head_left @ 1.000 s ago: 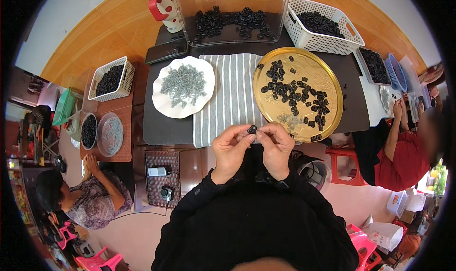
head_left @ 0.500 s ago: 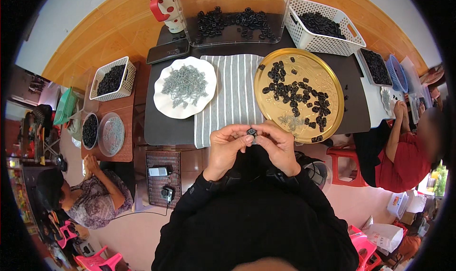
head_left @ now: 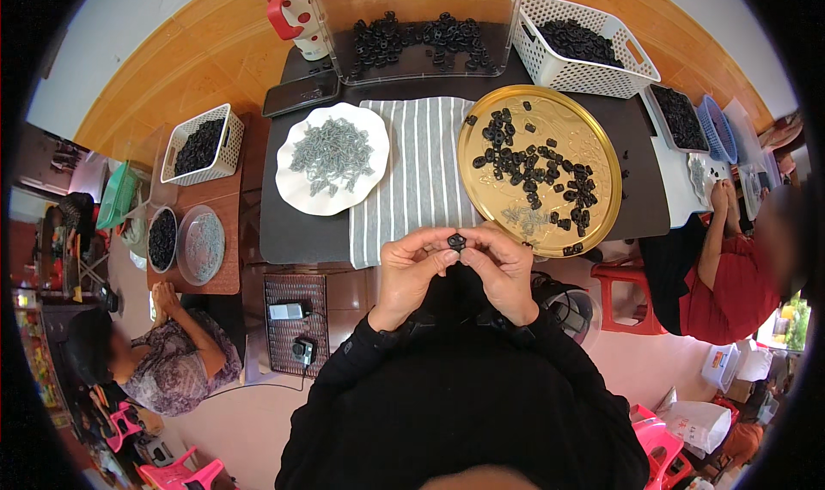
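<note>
Between my fingertips is a small black plastic part (head_left: 456,242) with openings in its face. My left hand (head_left: 412,271) pinches it from one side and my right hand (head_left: 501,271) from the other, just off the table's front edge. Beyond my hands lies a grey-and-white striped cloth (head_left: 421,164). To its right, a round gold tray (head_left: 601,146) carries many similar black parts and a small heap of clear or silvery pieces (head_left: 526,219). On the left, a white scalloped plate (head_left: 296,191) holds a pile of small greyish metal-looking pieces (head_left: 333,155).
At the back stand a clear bin (head_left: 421,71) of black parts, a white basket (head_left: 550,65), a dark phone-like slab (head_left: 301,93) and a red-and-white tumbler (head_left: 302,22). Co-workers sit at side tables, one left (head_left: 185,353), one right (head_left: 730,288). A red stool (head_left: 632,297) stands nearby.
The black part has turned in my fingers, so its face with openings shows more plainly. Both hands stay in nearly the same place.
</note>
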`<state>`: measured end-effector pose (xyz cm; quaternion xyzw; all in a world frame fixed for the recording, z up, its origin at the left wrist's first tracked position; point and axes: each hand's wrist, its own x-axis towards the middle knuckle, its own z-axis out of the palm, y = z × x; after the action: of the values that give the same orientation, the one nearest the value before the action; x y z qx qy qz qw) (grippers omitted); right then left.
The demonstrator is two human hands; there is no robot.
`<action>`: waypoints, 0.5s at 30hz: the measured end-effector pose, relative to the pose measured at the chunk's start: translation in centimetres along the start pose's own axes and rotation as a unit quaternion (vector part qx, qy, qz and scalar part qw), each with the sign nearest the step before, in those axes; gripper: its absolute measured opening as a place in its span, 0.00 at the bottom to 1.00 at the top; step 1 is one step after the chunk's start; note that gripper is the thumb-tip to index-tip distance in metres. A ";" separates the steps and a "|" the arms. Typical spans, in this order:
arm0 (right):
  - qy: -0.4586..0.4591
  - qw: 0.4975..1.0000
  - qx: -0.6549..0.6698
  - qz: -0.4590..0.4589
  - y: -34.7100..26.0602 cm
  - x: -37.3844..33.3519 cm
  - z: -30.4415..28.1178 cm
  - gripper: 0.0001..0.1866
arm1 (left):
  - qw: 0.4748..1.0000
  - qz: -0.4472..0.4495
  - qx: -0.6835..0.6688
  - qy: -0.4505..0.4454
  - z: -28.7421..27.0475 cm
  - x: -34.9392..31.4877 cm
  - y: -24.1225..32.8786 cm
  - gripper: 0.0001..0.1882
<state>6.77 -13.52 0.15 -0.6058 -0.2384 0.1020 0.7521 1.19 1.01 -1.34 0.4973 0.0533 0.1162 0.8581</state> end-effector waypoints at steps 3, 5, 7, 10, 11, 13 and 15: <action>0.003 1.000 0.025 0.004 0.4 -0.2 0.0 0.14 | 1.000 0.002 0.024 -0.003 0.2 -0.2 0.2 0.15; -0.001 1.000 0.005 -0.020 0.4 -0.2 0.1 0.13 | 0.999 0.006 0.046 -0.005 0.6 -0.4 0.6 0.14; 0.000 0.999 -0.004 -0.037 0.6 -0.3 0.3 0.13 | 0.994 0.040 0.101 -0.001 1.1 -0.7 0.8 0.13; 0.007 0.998 -0.019 -0.061 0.8 -0.5 0.7 0.12 | 0.983 0.092 0.156 0.003 1.6 -1.0 0.7 0.13; 0.013 0.997 -0.025 -0.068 0.8 -0.6 0.9 0.11 | 0.983 0.092 0.156 0.003 1.6 -1.1 0.8 0.13; 0.017 0.997 -0.035 -0.074 0.4 -0.7 1.3 0.11 | 0.978 0.102 0.181 0.003 1.7 -1.2 0.8 0.12; 0.022 0.996 -0.044 -0.080 0.1 -0.7 1.5 0.10 | 0.976 0.105 0.189 0.004 1.6 -1.3 0.8 0.12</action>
<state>5.48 -12.53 0.09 -0.6197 -0.2741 0.0174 0.7352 0.18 -0.27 0.16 0.6530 0.0252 0.1957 0.7312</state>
